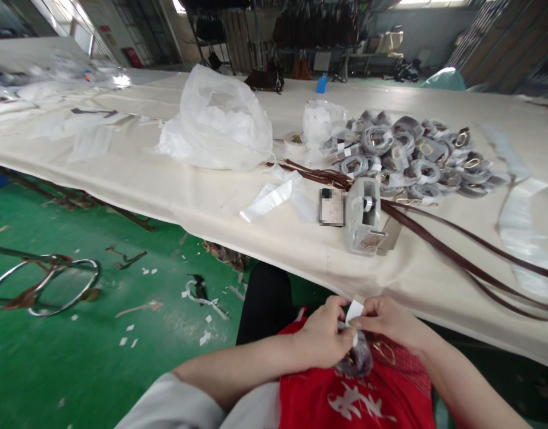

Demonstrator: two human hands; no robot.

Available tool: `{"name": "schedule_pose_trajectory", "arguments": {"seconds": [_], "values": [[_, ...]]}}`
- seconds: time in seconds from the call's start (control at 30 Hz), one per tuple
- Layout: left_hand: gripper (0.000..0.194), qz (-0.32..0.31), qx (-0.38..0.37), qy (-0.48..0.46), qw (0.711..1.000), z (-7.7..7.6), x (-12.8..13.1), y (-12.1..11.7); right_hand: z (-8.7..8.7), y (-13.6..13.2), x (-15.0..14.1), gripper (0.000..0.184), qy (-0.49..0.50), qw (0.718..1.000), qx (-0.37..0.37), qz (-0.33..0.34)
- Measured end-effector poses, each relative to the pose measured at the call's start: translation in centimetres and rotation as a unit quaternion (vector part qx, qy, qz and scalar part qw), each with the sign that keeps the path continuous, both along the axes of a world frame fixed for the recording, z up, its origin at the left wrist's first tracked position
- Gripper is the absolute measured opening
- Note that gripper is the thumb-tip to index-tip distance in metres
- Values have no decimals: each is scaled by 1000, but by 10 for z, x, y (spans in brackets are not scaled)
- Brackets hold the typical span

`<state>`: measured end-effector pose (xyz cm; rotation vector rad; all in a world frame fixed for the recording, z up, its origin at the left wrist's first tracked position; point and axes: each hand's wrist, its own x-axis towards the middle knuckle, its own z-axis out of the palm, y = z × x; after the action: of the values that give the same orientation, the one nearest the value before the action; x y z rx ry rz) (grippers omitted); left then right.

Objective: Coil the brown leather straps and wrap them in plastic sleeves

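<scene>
Our left grip (330, 333) pinches the wrapped coil (362, 361), right grip (387, 322) the white strip (355, 310) at its twelve o'clock; likely mid-fastening, firm pressing needed next.

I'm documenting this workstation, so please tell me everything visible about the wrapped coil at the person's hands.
The wrapped coil is a small, rounded bundle in greyish, shiny, see-through plastic, with darker material showing inside. A gold-coloured clasp shows at its right, seemingly part of it. It is held low, against or just in front of a red garment. The left hand grips its upper left; the right hand pinches a white strip at its top. Fingers hide the rest.
</scene>
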<state>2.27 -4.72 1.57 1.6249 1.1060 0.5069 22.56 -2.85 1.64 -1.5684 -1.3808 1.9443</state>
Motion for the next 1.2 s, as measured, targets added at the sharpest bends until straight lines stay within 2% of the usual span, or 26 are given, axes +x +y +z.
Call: {"name": "schedule_pose_trajectory", "arguments": {"seconds": [0.17, 0.3, 0.4, 0.5, 0.6, 0.77, 0.9, 1.2], "values": [[43, -18, -24, 21, 999, 7, -1, 2, 7, 1, -3, 29, 17, 999, 0, 37], [37, -58, -67, 17, 996, 7, -5, 8, 17, -2, -6, 19, -3, 999, 45, 27], [33, -104, -126, 6, 987, 4, -7, 11, 22, -5, -8, 19, -38, 996, 77, 23], [28, -90, -157, -32, 983, 2, -7, 9, 22, -7, -7, 23, -14, 998, 64, 19], [24, -68, -155, -44, 985, 2, -5, 7, 20, -6, -2, 27, -2, 999, 45, 23], [26, -70, -131, -10, 989, 10, -3, 7, 24, 1, 3, 33, -62, 996, 34, 47], [24, -83, -116, 15, 990, 16, -4, 8, 27, 6, 1, 27, -84, 993, 31, 72], [20, -109, -105, 3, 988, 14, -5, 5, 28, 11, -3, 13, -63, 993, 27, 95]]}}
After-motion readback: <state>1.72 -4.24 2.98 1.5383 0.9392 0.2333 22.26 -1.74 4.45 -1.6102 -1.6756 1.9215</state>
